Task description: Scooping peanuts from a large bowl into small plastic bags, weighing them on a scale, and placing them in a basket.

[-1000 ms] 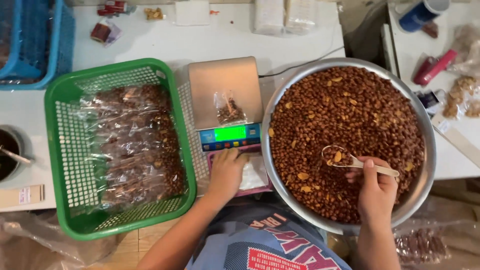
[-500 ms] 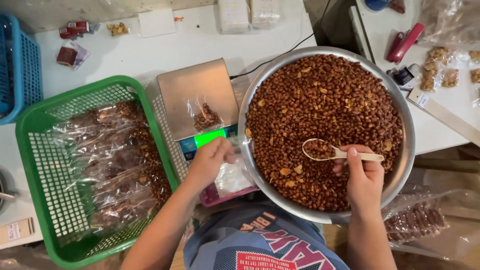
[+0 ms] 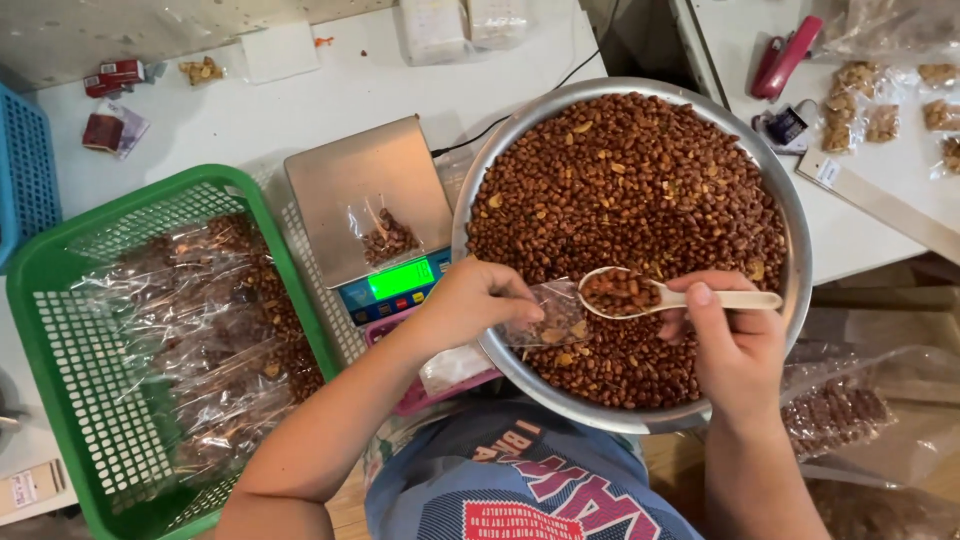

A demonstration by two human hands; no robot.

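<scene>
Pale plastic is showing between the right fingers [image 3: 700, 297], which are clenching round the handle of one spoon [image 3: 672, 296]; its bowl is carrying a heap of brown roasted nuts. The right hand [image 3: 735, 345] is hovering over the near part of one big metal bowl [image 3: 795, 250], which is brimming with the same nuts. The left hand [image 3: 470, 305] is pinching the mouth of one small clear bag [image 3: 545, 318] at the bowl's near-left rim, just beside the spoon's tip; a few nuts are lying inside it.

Left of the bowl, one digital scale [image 3: 368, 205] is glowing green on its display and bearing one more small bag [image 3: 385, 235] partly filled with nuts. Further left, one green basket [image 3: 60, 340] is holding a pile of filled bags, too overlapped to count. One blue basket [image 3: 25, 170] is showing at the left edge.
</scene>
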